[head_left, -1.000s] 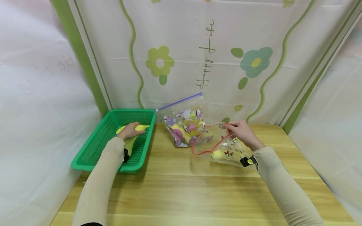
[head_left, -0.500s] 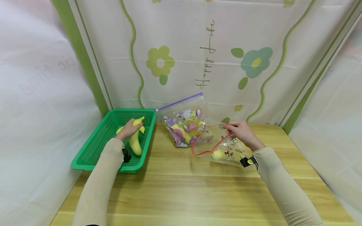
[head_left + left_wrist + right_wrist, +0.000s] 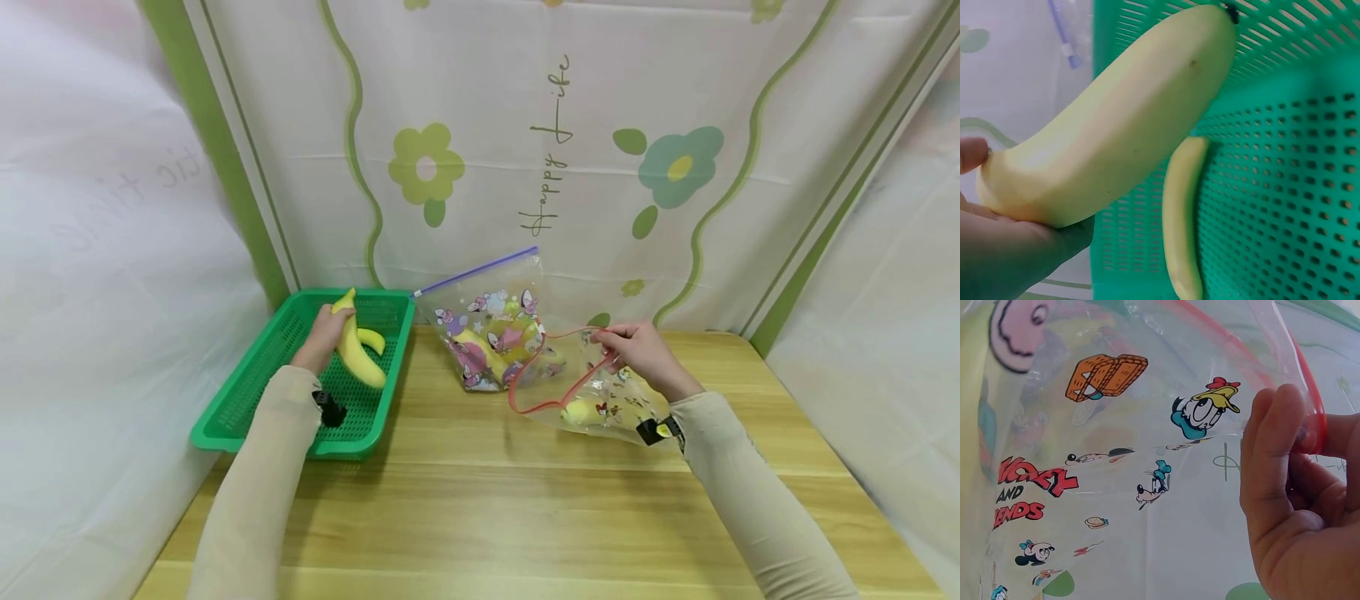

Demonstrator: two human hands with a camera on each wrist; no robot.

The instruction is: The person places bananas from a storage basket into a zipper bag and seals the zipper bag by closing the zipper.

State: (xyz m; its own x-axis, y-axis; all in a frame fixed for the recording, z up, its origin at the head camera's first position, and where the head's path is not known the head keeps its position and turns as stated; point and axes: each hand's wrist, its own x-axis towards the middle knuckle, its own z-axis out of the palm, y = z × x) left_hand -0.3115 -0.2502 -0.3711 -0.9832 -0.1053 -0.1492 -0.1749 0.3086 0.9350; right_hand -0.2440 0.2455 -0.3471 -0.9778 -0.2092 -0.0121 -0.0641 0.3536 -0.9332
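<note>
A banana is gripped near one end by the left hand, over a green basket. A second banana lies inside. The right hand pinches the edge of an open red-rimmed bag; beside it stands a purple-topped bag. Two bananas, one basket, two bags; the bags' yellow contents can't be counted. The step appears to be lifting out; next calls for clearing the basket's rim.

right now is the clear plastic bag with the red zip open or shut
Open: the clear red-zipped plastic bag has its red edges apart, the right hand pinching one.
</note>
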